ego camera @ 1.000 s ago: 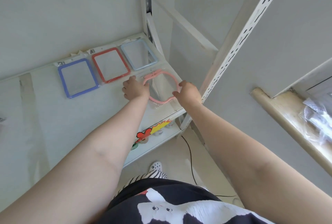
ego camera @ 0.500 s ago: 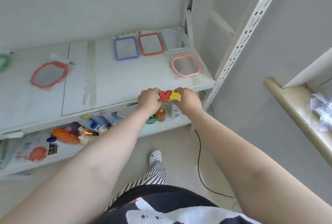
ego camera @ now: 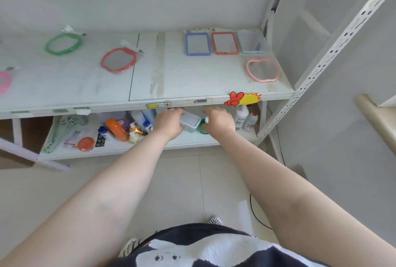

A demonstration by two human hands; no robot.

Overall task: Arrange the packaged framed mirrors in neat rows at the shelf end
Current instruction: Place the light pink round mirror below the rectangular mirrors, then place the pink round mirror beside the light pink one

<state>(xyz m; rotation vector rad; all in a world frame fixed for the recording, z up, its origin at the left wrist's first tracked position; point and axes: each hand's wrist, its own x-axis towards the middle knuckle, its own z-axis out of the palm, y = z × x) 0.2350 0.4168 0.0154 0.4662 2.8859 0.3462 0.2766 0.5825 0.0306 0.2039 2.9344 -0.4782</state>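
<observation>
Currently lying far right on upper shelf: blue mirror, red mirror, grey mirror in one row; pink mirror nearer. Below: left hand gripping white box; right hand grip indeterminate, beside green bottle.

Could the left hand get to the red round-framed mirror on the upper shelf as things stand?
Probably yes: the left hand is down at the lower shelf, but the red round-framed mirror lies uncovered with nothing stacked in front.
</observation>
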